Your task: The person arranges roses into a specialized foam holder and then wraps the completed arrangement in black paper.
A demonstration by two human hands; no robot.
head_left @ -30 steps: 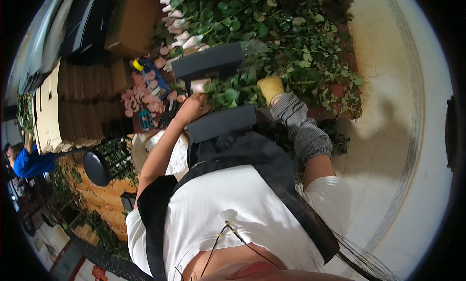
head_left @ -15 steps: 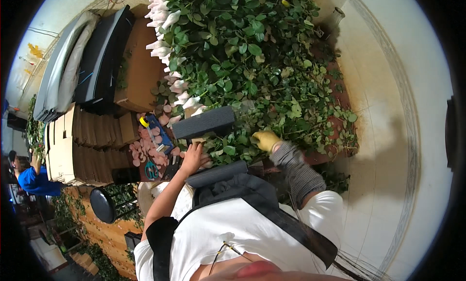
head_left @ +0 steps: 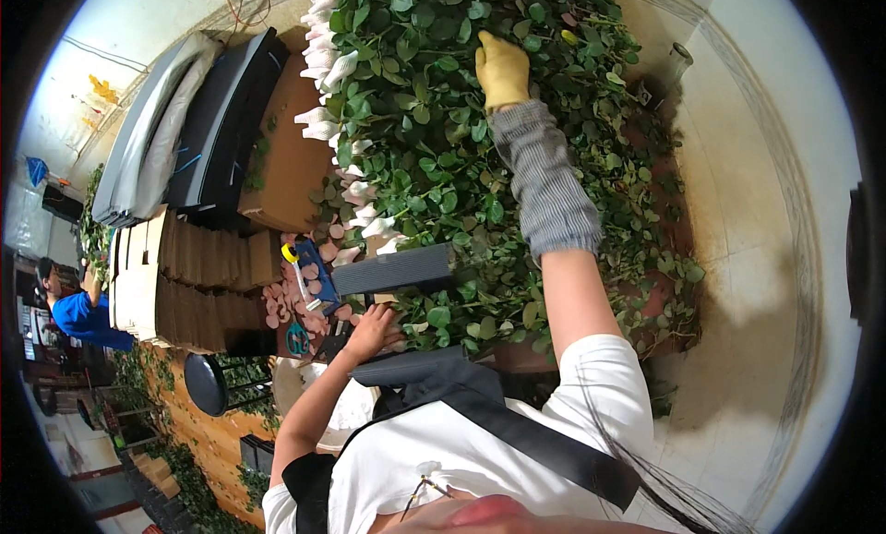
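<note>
A wide heap of green leafy stems [head_left: 434,119] covers the table, with white-netted flower heads [head_left: 320,119] along its left side. My right hand [head_left: 503,70], in a yellow glove, reaches far out over the heap. Its fingers are curled down among the leaves, and whatever they grip is hidden. A bare left hand, mine [head_left: 374,333], lies with fingers extended at the left end of a smaller bunch of leafy stems [head_left: 452,317]. That bunch sits between a dark grey ribbed pad [head_left: 392,270] and a second ribbed pad [head_left: 406,366] near my body.
Pink petals [head_left: 281,303], teal-handled scissors [head_left: 296,338] and a blue tray [head_left: 318,276] lie left of the pads. Flattened cardboard boxes [head_left: 203,303] and dark sheets [head_left: 217,128] stand beyond. A black stool [head_left: 206,384] is at lower left. A person in blue [head_left: 85,322] works far left.
My right hand has moved away from the near bunch, forward and up over the large heap. The left hand stays by the near bunch. The whole view has shifted slightly.
</note>
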